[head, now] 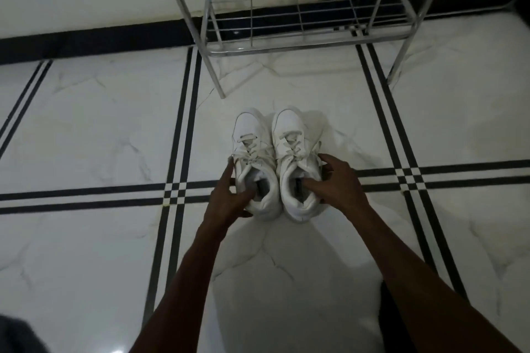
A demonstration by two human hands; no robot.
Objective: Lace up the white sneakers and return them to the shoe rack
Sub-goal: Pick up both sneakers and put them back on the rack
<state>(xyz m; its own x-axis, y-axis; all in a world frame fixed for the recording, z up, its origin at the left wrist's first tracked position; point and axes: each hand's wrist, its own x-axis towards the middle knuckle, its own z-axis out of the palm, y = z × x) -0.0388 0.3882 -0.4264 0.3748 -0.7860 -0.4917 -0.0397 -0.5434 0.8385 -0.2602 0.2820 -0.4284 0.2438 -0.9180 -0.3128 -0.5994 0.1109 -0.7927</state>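
Two white sneakers stand side by side on the floor, toes pointing away from me, both with laces threaded. My left hand [229,198] grips the left sneaker [252,146] at its collar, thumb inside the opening and fingers on the outer side. My right hand [335,180] holds the right sneaker [292,135] the same way, thumb in the opening and fingers spread along its outer side. The metal shoe rack [301,37] stands just beyond the shoes, its low wire shelf bare.
The floor is white marble tile [100,129] with black double stripes crossing under the shoes. A black skirting band [86,34] runs along the white wall behind the rack. A dark object [17,335] sits at the bottom left corner.
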